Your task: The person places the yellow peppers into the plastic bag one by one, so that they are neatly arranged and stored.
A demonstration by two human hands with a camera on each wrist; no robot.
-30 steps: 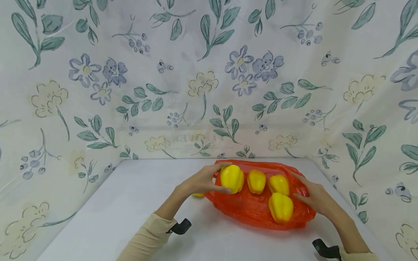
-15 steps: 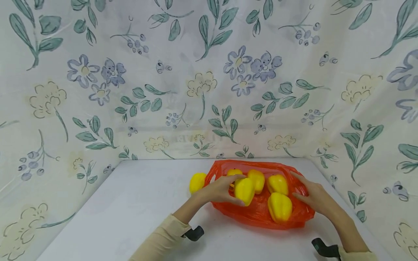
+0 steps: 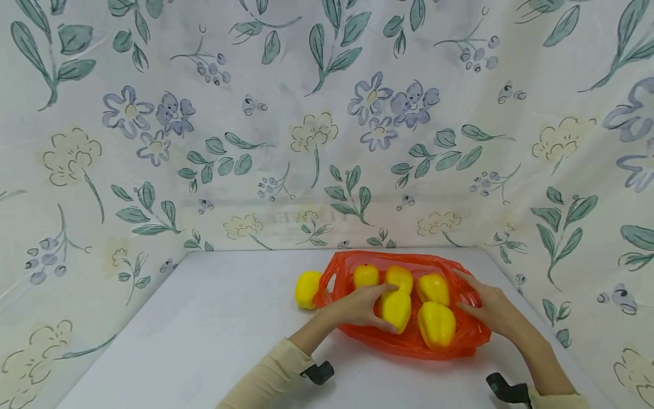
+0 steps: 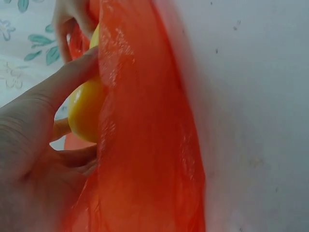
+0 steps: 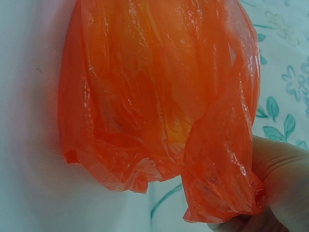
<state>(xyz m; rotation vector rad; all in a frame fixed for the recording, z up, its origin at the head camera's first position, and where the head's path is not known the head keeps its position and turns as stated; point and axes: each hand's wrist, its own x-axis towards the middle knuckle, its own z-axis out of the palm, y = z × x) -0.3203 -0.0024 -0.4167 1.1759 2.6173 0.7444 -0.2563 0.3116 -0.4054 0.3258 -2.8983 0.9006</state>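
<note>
An orange-red plastic bag (image 3: 403,347) lies spread with its mouth up, several yellow bell peppers inside, among them a front-right pepper (image 3: 436,325). My left hand (image 3: 357,308) reaches over the bag's left part and grips a yellow bell pepper (image 3: 396,311) between thumb and fingers. In the left wrist view this held pepper (image 4: 86,110) is partly hidden behind the bag's side (image 4: 145,121). At the bag's right edge, my right hand (image 3: 491,309) holds the plastic; the right wrist view shows bunched film (image 5: 222,179) against the hand (image 5: 285,181).
Another yellow bell pepper (image 3: 307,289) sits on the white table (image 3: 214,318), just left of the bag. A flower-patterned cloth (image 3: 306,170) hangs behind and along both sides of the table. Black wrist cameras (image 3: 319,372) stick out below the sleeves.
My left hand has carried its pepper rightward and toward me, from the bag's left rim to between the other peppers. The pepper on the table has come into fuller view. My right hand stays put.
</note>
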